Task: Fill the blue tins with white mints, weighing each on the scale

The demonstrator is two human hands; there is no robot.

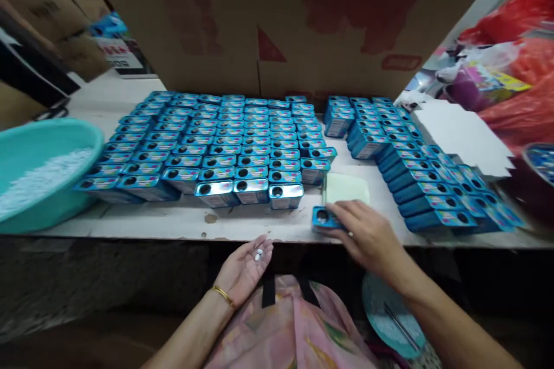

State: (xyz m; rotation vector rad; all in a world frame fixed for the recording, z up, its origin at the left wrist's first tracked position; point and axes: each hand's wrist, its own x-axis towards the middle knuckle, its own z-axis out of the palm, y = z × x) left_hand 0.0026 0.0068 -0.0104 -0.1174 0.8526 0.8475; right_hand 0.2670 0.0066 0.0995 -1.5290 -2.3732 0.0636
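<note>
My left hand (242,272) is palm up just in front of the table edge, its fingers curled loosely around a few small white pellets (258,255) in the palm. At the front edge of the table, my right hand (370,236) grips a small blue box (321,216) with a dark round spot on its top. My fingers cover the box's right part. Right behind this box lies a pale green rounded piece (346,188). Rows of similar blue boxes (227,150) stand upright to the left, and a second group of blue boxes (433,187) stands to the right.
A turquoise basin (86,184) with many white pellets sits at the table's left end. A large cardboard box (234,29) walls off the back. White card sheets (463,132) and red plastic bags (526,69) are at right. A smaller basin (372,305) is below the table.
</note>
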